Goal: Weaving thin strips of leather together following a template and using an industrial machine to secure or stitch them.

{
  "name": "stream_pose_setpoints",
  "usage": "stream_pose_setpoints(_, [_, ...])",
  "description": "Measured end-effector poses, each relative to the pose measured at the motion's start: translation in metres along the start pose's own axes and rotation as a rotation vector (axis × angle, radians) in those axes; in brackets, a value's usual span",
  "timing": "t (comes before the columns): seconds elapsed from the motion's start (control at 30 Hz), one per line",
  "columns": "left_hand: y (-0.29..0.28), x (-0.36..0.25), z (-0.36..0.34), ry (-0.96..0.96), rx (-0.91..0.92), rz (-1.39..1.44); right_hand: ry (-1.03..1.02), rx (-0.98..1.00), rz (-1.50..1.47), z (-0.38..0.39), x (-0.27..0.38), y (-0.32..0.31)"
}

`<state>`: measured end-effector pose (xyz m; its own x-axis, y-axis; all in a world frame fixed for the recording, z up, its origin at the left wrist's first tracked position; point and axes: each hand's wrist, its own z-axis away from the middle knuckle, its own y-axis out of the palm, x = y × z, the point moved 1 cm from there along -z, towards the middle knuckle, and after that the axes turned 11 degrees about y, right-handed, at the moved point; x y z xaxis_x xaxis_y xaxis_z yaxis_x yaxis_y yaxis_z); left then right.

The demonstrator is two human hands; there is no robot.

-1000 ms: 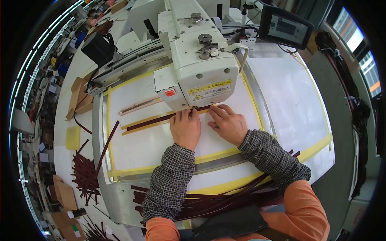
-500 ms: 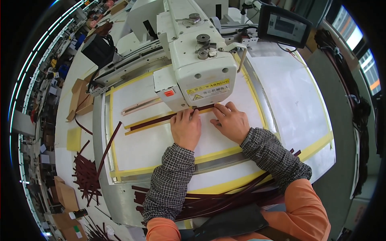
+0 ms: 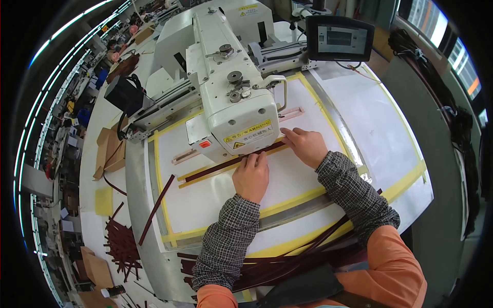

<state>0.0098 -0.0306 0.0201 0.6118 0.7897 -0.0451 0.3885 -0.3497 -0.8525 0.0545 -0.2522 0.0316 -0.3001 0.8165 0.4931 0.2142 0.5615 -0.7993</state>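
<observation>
Left hand point(image 3: 251, 177): fingers bent and close together, tips down at a dark red strip point(image 3: 208, 173) just in front of the machine head. Right hand point(image 3: 308, 148): fingers curled, index fingertip near the strip's right-hand part. Whether either hand pinches the strip or only presses it, I cannot tell; the tips are small and partly hidden.

Strip runs slantwise just beyond the left fingertips, its lower-left end free of both hands, its other part rising toward the right hand. Yellowish bands edge it on both sides. It lies on a white sheet point(image 3: 226, 205) bordered with yellow tape.

Directly over it: white machine head point(image 3: 226, 110), red switch point(image 3: 205, 144) on its side box. Front carries a yellow label point(image 3: 247, 134), black print, warning triangle. Similar yellow label on the rear housing point(image 3: 248, 10). Black display point(image 3: 340, 40) at upper right, lit screen.

Farther out, left: a lone dark red strip point(image 3: 156, 209) slanting across the metal edge; on the desk point(image 3: 90, 177), a heap of short strips point(image 3: 121, 244), a yellow pad point(image 3: 103, 201), an open cardboard box point(image 3: 110, 154). Nearest the body, long dark red strips point(image 3: 303, 262) bunched together.
</observation>
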Motion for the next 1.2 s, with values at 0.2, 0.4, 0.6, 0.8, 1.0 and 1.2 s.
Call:
stream_pose_setpoints(0.2, [0.043,-0.021,-0.026,-0.16,0.05,-0.086,-0.054,0.109,0.268,0.014,0.009,0.013])
stream_pose_setpoints(0.4, [0.047,-0.017,-0.024,-0.17,0.009,-0.087,-0.086,0.07,0.198,0.015,0.004,0.018])
stream_pose_setpoints(0.6, [0.041,-0.016,-0.025,-0.193,0.02,-0.03,0.041,0.051,0.141,0.009,-0.002,0.016])
stream_pose_setpoints(0.8, [0.018,-0.004,-0.002,-0.24,0.115,0.113,0.312,0.035,0.191,0.01,-0.007,0.008])
stream_pose_setpoints(1.0, [0.002,0.004,0.01,-0.231,0.085,0.219,0.431,0.061,0.235,-0.003,-0.032,-0.025])
stream_pose_setpoints(1.2, [0.006,-0.004,0.002,-0.138,0.103,0.211,0.275,-0.146,0.116,-0.009,-0.03,-0.018])
